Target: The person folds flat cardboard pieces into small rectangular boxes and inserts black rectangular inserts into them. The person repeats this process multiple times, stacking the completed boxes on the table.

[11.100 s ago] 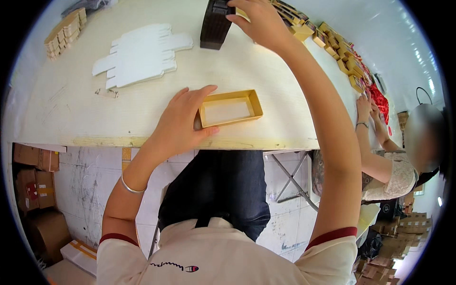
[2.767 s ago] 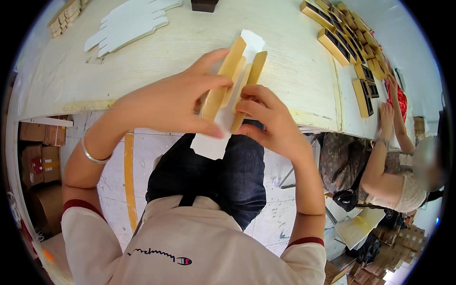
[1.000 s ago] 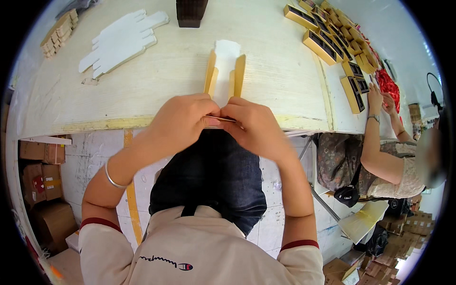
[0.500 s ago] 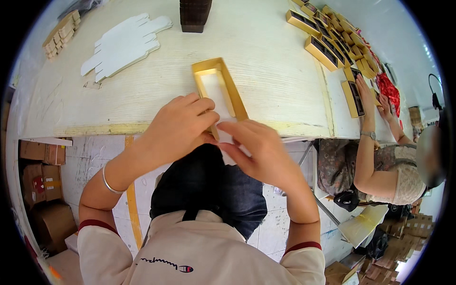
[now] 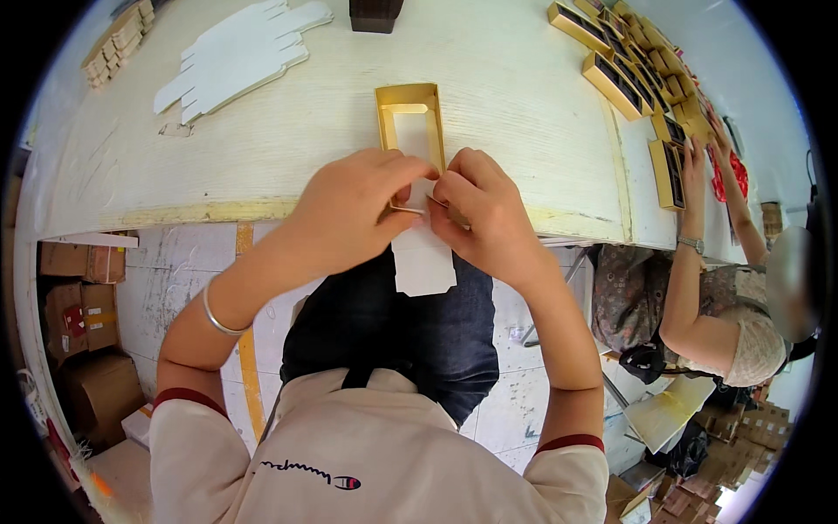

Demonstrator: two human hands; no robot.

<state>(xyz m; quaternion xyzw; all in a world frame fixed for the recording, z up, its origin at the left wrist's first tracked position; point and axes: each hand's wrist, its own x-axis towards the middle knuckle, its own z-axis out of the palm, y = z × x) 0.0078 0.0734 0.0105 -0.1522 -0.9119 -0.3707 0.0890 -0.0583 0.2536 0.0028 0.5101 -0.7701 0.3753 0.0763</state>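
Your left hand (image 5: 362, 203) and right hand (image 5: 491, 217) both pinch the near end of the gold cardboard tray (image 5: 436, 127), at the counter's (image 5: 524, 140) front edge; uneven pulling could crease its white end flap (image 5: 425, 269)

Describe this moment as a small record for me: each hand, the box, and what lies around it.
Left hand: at the box's near left, thumb and forefinger apart
Right hand: at the near right, fingers curled against the box
Gold box: far end walled, near end partly hidden by the hands
White flap: lies flat out past the table's near edge
Table, upper left: stack of white cut cardboard
Table, top: dark brown object, cut off by view
Table, right: gold boxes with dark insides
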